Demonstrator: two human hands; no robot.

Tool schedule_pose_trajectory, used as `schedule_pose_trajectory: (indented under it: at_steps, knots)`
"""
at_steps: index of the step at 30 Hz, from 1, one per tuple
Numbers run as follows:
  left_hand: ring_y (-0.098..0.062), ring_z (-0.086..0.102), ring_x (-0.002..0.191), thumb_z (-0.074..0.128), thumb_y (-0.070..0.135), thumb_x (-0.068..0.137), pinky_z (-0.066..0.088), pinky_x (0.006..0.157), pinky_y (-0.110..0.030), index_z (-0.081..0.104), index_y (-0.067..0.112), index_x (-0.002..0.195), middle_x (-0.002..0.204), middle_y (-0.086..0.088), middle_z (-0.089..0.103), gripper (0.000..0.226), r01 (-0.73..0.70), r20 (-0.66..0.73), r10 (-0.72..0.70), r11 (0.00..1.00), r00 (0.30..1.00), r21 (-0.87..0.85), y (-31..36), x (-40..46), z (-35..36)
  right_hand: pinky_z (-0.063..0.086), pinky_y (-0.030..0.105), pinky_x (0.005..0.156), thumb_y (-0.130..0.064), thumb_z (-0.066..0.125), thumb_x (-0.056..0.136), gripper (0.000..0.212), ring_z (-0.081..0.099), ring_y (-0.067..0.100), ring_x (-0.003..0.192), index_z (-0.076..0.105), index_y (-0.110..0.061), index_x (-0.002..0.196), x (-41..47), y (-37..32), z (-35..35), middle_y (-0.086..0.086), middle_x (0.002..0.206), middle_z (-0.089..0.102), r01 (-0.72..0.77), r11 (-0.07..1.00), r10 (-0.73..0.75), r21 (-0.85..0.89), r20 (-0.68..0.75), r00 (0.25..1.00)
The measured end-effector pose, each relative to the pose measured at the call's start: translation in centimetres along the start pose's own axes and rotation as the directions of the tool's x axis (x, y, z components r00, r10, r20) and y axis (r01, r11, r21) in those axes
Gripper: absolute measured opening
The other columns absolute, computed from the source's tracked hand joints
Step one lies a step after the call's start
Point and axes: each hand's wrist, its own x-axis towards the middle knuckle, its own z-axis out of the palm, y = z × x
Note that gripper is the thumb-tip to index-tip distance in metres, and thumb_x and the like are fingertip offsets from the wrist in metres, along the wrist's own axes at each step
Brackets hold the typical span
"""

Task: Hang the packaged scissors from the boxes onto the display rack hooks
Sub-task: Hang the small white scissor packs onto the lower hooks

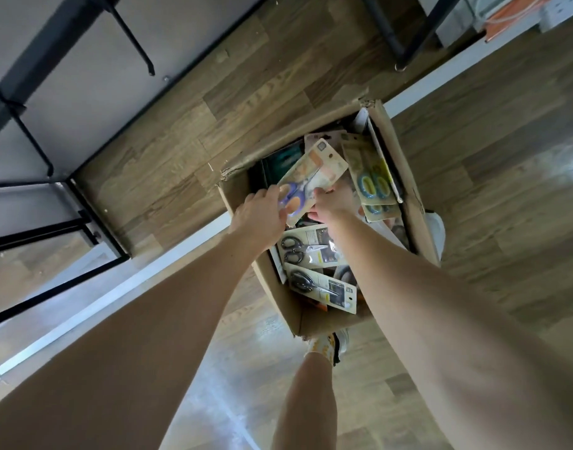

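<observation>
One box (405, 177), two hands (262, 212) (330, 209)

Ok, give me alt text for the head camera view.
Both hands lift a purple-and-orange scissors pack from an open cardboard box on the wood floor, left hand and right hand each gripping it. More packaged scissors fill the box; black rack hooks stand beyond.

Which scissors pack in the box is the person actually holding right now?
The pack with purple-and-orange handles, pinched by the left hand and right hand. The black-handled packs and blue-and-yellow pack lie untouched.
</observation>
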Motion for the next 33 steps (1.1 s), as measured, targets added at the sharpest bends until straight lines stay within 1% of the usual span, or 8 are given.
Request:
schedule_pose_trajectory:
  at_steps: [3, 6, 10, 13, 19, 27, 30, 33]
  knots:
    - [-0.033, 0.046, 0.121, 0.045, 0.03, 0.101, 0.043, 0.092, -0.045, 0.039, 0.013, 0.137, 0.131, -0.012, 0.049, 0.04, -0.011, 0.001, 0.011, 1.0, 1.0, -0.011, 0.4, -1.0, 0.5, 0.06, 0.042, 0.076, -0.01, 0.054, 0.093, 0.025, 0.07, 0.03, 0.092, 0.061, -0.018, 0.115, -2.5, 2.6, -3.7, 0.006, 0.101, 0.068, 0.019, 0.996, -0.013, -0.083, 0.074, 0.997]
    - [-0.034, 0.053, 0.114, 0.044, 0.026, 0.102, 0.048, 0.09, -0.047, 0.035, 0.015, 0.143, 0.132, -0.012, 0.05, 0.044, 0.0, -0.005, -0.001, 0.995, 1.0, -0.1, 1.3, -1.9, 1.0, 0.055, 0.037, 0.066, -0.015, 0.048, 0.091, 0.028, 0.066, 0.028, 0.083, 0.059, -0.02, 0.116, -4.0, 5.4, -8.3, 0.008, 0.1, 0.068, 0.057, 0.937, -0.014, -0.343, 0.126, 0.992]
    - [-0.038, 0.062, 0.092, 0.045, 0.025, 0.102, 0.053, 0.077, -0.047, 0.034, 0.016, 0.141, 0.105, -0.017, 0.058, 0.042, 0.045, 0.124, -0.02, 0.979, 0.992, -0.198, 2.8, -3.2, 2.7, 0.042, 0.027, 0.056, -0.007, 0.037, 0.09, 0.046, 0.056, 0.014, 0.071, 0.056, -0.027, 0.126, -5.2, 7.4, -12.5, -0.007, 0.089, 0.058, 0.018, 0.882, 0.059, -0.471, 0.148, 0.987]
    - [-0.038, 0.062, 0.097, 0.045, 0.026, 0.101, 0.054, 0.08, -0.048, 0.034, 0.016, 0.142, 0.11, -0.018, 0.061, 0.043, 0.052, 0.177, -0.012, 0.974, 0.984, -0.22, 4.0, -3.9, 4.5, 0.04, 0.026, 0.065, -0.004, 0.035, 0.091, 0.047, 0.055, 0.021, 0.08, 0.054, -0.021, 0.131, -5.6, 8.2, -13.4, -0.001, 0.095, 0.058, 0.001, 0.836, 0.082, -0.549, 0.127, 0.989]
    - [-0.033, 0.061, 0.101, 0.047, 0.022, 0.1, 0.054, 0.084, -0.047, 0.042, 0.018, 0.138, 0.128, -0.013, 0.058, 0.038, 0.045, 0.16, 0.0, 0.958, 0.987, -0.284, 6.1, -3.9, 7.6, 0.032, 0.028, 0.071, -0.012, 0.049, 0.099, 0.007, 0.048, 0.021, 0.089, 0.046, -0.012, 0.105, -5.8, 8.7, -12.9, -0.001, 0.084, 0.049, 0.052, 0.89, -0.088, -0.453, -0.06, 0.994]
    - [-0.026, 0.061, 0.095, 0.054, 0.015, 0.098, 0.055, 0.083, -0.047, 0.042, 0.019, 0.138, 0.119, -0.011, 0.06, 0.042, 0.076, 0.167, -0.005, 0.906, 0.986, -0.417, 8.2, -2.3, 9.1, 0.043, 0.028, 0.069, 0.001, 0.037, 0.088, 0.031, 0.058, 0.023, 0.084, 0.055, -0.011, 0.111, -4.5, 9.2, -13.6, -0.004, 0.086, 0.058, -0.027, 0.944, 0.014, -0.329, -0.041, 0.999]
    - [-0.026, 0.061, 0.078, 0.051, 0.012, 0.099, 0.058, 0.071, -0.045, 0.042, 0.026, 0.13, 0.094, -0.009, 0.06, 0.035, 0.1, 0.166, -0.025, 0.88, 0.986, -0.464, 8.7, -2.0, 9.1, 0.041, 0.022, 0.051, -0.002, 0.039, 0.088, 0.034, 0.059, 0.015, 0.075, 0.055, -0.015, 0.115, -4.3, 9.2, -14.5, -0.003, 0.094, 0.062, -0.016, 0.924, 0.031, -0.383, 0.032, 0.999]
    - [-0.026, 0.058, 0.072, 0.044, 0.008, 0.099, 0.05, 0.059, -0.036, 0.049, 0.03, 0.12, 0.087, -0.007, 0.055, 0.031, 0.124, 0.189, -0.04, 0.88, 0.981, -0.459, 8.8, -2.1, 9.1, 0.044, 0.027, 0.057, -0.008, 0.046, 0.09, 0.027, 0.062, 0.021, 0.083, 0.054, -0.012, 0.116, -4.6, 9.0, -15.1, 0.002, 0.103, 0.064, 0.004, 0.897, 0.005, -0.442, 0.018, 1.0]
